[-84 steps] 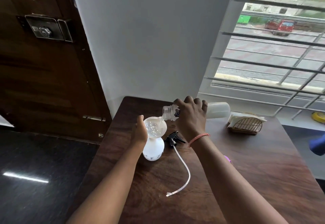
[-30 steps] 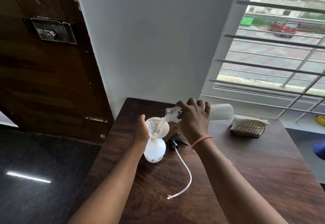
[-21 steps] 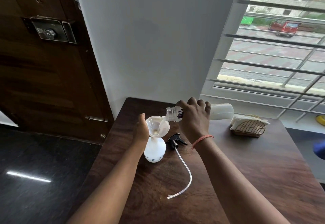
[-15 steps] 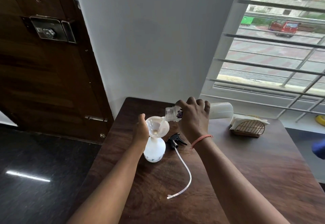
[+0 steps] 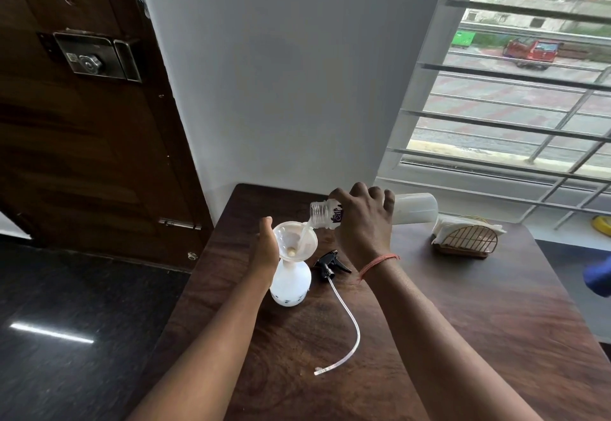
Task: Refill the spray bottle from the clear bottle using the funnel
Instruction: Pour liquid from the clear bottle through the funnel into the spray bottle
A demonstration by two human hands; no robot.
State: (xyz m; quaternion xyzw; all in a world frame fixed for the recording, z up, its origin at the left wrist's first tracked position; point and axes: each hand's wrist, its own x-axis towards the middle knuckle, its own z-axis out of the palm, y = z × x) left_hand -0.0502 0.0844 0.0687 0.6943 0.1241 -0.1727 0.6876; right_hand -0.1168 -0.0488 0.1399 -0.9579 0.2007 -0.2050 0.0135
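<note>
Right hand (image 5: 362,222) clamped on tipped clear bottle (image 5: 415,208), pouring into funnel (image 5: 294,240); left hand (image 5: 268,248) cupped against funnel atop spray bottle (image 5: 291,283).

white spray bottle (image 5: 290,283) with small dark dots near its base; translucent whitish funnel (image 5: 295,239); black trigger head (image 5: 330,261) with a clear tube (image 5: 347,325); purple label (image 5: 338,214) on the clear bottle (image 5: 413,208); dark brown wood-grain table (image 5: 479,321); orange-red wrist thread (image 5: 378,262).

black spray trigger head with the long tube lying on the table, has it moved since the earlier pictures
No. The black spray trigger head with its clear tube lies in the same place as before, just right of the white spray bottle on the dark wooden table.
</note>
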